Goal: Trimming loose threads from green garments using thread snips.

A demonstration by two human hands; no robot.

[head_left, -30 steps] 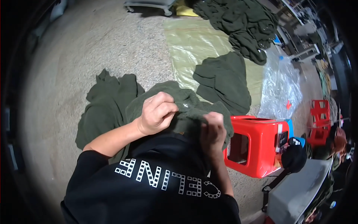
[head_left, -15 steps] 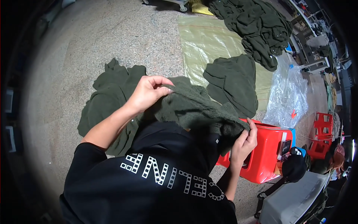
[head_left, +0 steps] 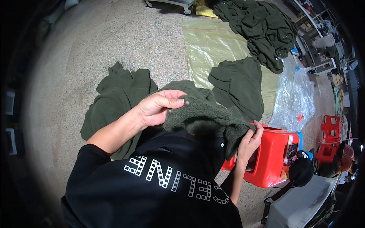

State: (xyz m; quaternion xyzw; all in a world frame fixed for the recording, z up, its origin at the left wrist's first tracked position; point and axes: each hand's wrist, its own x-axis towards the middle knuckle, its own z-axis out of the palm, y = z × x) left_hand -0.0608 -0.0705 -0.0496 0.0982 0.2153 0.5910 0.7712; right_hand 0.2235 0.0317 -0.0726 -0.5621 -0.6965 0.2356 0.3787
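Note:
A dark green fleece garment [head_left: 201,104] is stretched across my lap, its fuzzy side partly turned up. At its left end, my left hand [head_left: 157,107] pinches the edge between thumb and fingers. My right hand [head_left: 249,142] grips the right end, close to a red plastic stool [head_left: 272,161]. Between the hands the cloth sags in folds. How much of it hangs down past my knees is hidden.
More green garments [head_left: 114,102] lie heaped on the speckled floor at left. Ahead, a green garment [head_left: 238,89] rests on an olive plastic sheet [head_left: 207,43], with a bigger green pile [head_left: 266,28] beyond. Clear plastic film [head_left: 291,100] and a grey bin [head_left: 298,203] are at right.
My left hand has shifted slightly right and down and turned, bringing more of the fuzzy side up. The cloth between the hands is slacker. My right hand keeps its place.

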